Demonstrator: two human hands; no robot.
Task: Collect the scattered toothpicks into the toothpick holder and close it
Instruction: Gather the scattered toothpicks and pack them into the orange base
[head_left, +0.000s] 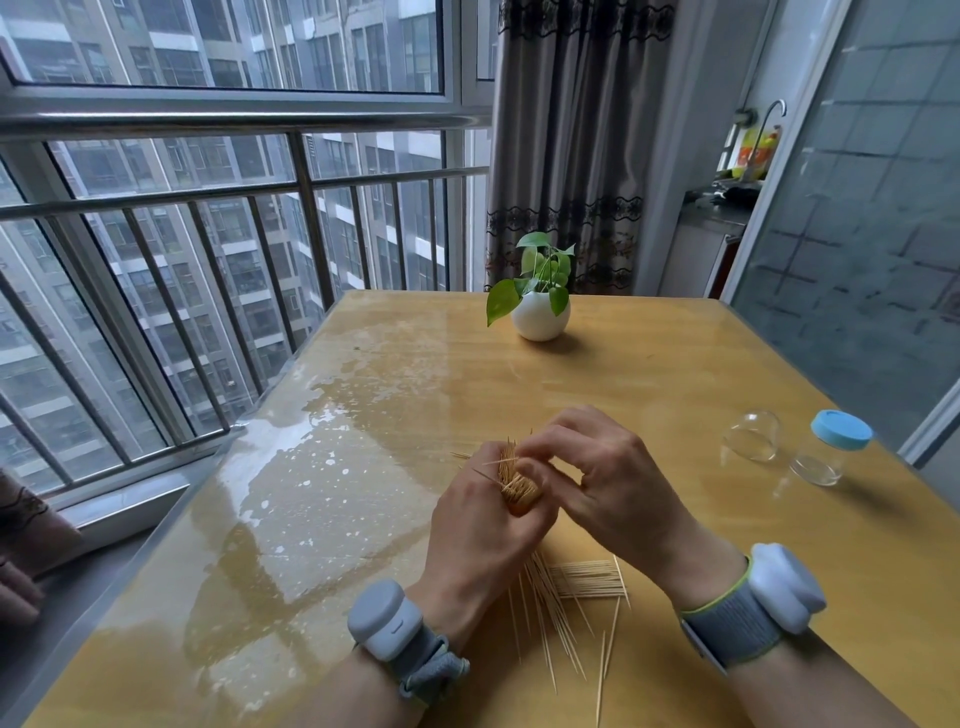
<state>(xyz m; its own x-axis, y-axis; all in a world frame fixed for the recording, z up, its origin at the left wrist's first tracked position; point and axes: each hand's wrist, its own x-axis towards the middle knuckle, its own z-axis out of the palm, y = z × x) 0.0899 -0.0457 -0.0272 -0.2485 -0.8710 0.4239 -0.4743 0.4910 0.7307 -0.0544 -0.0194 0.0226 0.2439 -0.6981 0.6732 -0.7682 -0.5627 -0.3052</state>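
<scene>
Your left hand (483, 525) curls round a tight bundle of thin wooden toothpicks (517, 480), and your right hand (597, 467) pinches at the bundle's bristly top. Loose toothpicks (587, 584) lie fanned on the glossy yellow table (649, 374) beneath your wrists. The clear toothpick holder (826, 457), with its round blue cap, sits well apart to your right.

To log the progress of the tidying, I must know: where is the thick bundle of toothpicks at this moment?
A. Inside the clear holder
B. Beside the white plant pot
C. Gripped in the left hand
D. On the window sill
C: the left hand grips the bundle of toothpicks, well apart from the holder.
</scene>
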